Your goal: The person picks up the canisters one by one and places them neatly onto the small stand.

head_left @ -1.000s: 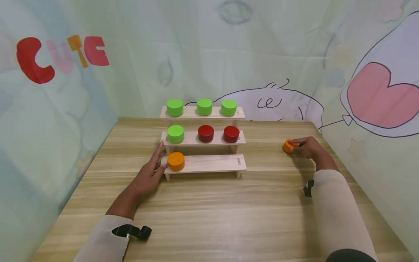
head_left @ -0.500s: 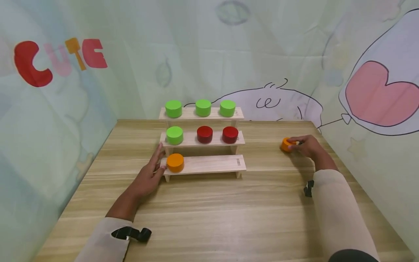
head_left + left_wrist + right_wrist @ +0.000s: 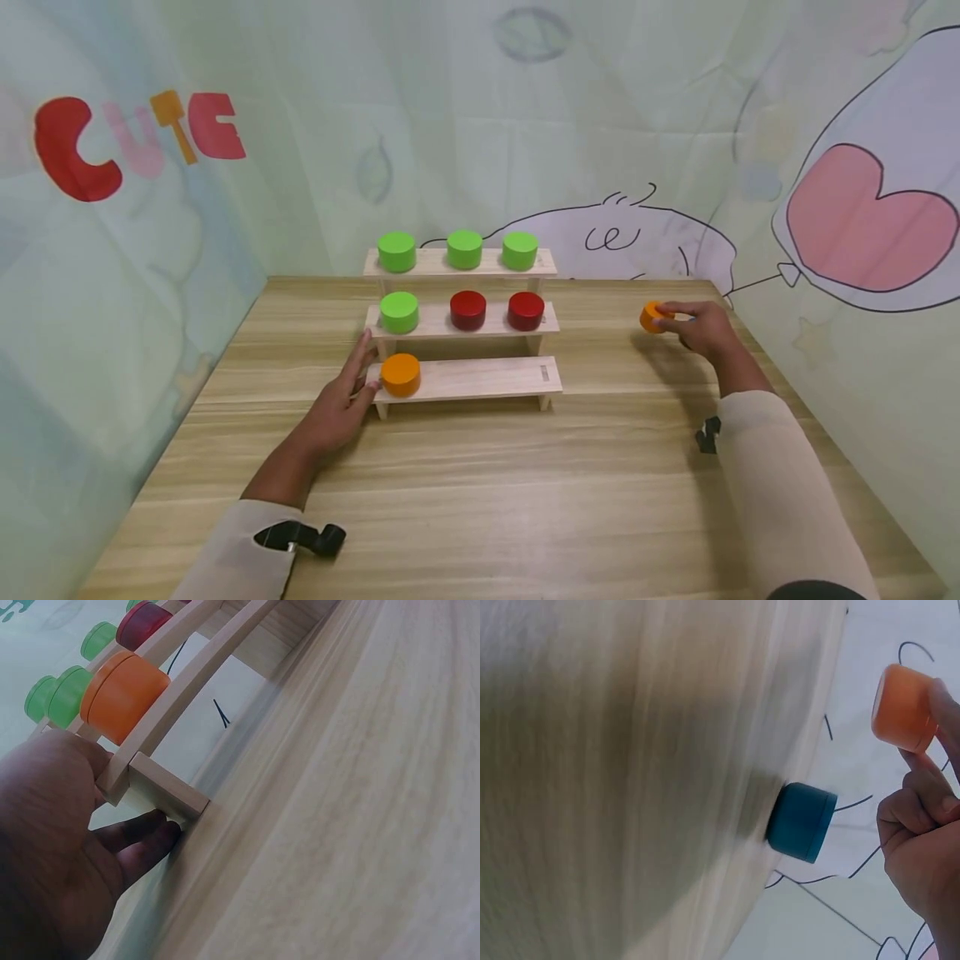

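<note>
My right hand [image 3: 708, 332] pinches an orange cylinder [image 3: 654, 317] between thumb and fingertip. In the right wrist view this orange cylinder [image 3: 904, 709] is off the table. Below it a blue cylinder [image 3: 802, 822] stands on the table; the head view shows only a sliver of it behind the fingers. My left hand [image 3: 337, 412] touches the left end of the stepped wooden stand [image 3: 480, 377], its fingers fairly straight. Another orange cylinder [image 3: 401, 375] sits on the lowest step, close to the left thumb. In the left wrist view my fingertips [image 3: 154, 844] are at the stand's leg [image 3: 169, 784].
On the middle step are a green cylinder [image 3: 399, 312] and two red cylinders, one in the middle [image 3: 468, 310] and one at the right [image 3: 526, 311]. Three green cylinders [image 3: 464, 250] line the top step. A printed curtain [image 3: 315, 150] surrounds the wooden table [image 3: 480, 500].
My right hand has lifted the orange cylinder off the table and moved it slightly away and to the left. My left hand has stayed at the stand's left end.
</note>
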A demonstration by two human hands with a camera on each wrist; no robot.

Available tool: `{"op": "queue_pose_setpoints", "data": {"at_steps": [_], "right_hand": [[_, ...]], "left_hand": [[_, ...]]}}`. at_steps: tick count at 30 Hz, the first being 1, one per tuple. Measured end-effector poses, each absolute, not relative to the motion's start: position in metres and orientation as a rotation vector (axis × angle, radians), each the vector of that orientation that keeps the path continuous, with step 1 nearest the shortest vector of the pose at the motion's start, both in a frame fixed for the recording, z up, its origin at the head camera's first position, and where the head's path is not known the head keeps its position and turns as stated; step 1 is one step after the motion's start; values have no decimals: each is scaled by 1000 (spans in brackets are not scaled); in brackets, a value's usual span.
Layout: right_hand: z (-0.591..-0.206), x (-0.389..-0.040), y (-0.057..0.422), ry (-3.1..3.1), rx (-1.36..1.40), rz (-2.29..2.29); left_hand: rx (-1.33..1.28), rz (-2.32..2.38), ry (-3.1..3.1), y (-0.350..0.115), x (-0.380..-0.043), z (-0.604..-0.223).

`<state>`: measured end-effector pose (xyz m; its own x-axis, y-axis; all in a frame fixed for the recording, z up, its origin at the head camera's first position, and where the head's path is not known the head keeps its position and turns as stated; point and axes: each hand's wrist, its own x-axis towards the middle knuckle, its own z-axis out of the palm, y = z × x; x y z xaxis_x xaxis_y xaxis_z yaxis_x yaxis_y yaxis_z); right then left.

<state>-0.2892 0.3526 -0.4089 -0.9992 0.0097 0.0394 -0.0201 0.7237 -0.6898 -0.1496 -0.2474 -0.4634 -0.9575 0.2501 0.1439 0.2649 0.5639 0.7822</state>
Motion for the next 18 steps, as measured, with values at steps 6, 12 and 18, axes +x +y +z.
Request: {"op": "queue_pose_setpoints", "data": {"at_steps": [6,12,18], "right_hand": [[-407,-287,345,-2795,18,1168],[-400,-282,338,-2728,-59,1227],[-392,-274,328,-2623,-113,1292]], "left_hand": [[-445,-1404,-2768,-248,-149,-464],[-443,-1411,-2766,-248,-150,-465],[-448,-1411,-2760,-249,-150,-465]]}}
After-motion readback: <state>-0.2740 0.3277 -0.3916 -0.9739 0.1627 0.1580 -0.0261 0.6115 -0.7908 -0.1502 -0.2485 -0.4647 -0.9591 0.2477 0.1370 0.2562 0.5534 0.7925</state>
